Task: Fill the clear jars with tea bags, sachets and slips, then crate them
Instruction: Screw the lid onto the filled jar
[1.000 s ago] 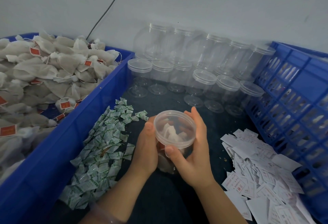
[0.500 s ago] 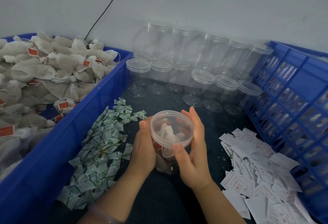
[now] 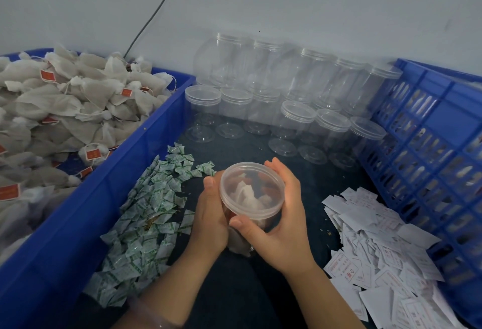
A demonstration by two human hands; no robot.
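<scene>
A clear jar (image 3: 251,198) with tea bags inside stands on the dark table in the middle, a clear lid on top. My left hand (image 3: 211,214) wraps the jar's body from the left. My right hand (image 3: 281,214) grips the lid's rim, thumb in front and fingers behind. Green-and-white sachets (image 3: 146,219) lie in a pile to the left of the jar. White paper slips (image 3: 375,250) are heaped to the right. Tea bags (image 3: 57,109) with red tags fill the blue bin (image 3: 125,172) on the left.
Several empty lidded clear jars (image 3: 297,115) stand and lie stacked against the back wall. A blue slotted crate (image 3: 427,146) with filled jars behind its wall lines the right side. A black cable (image 3: 156,10) runs down the wall.
The jar has tipped slightly and shifted a little left in my hands. My right hand has turned around the lid, its thumb sliding along the front rim.
</scene>
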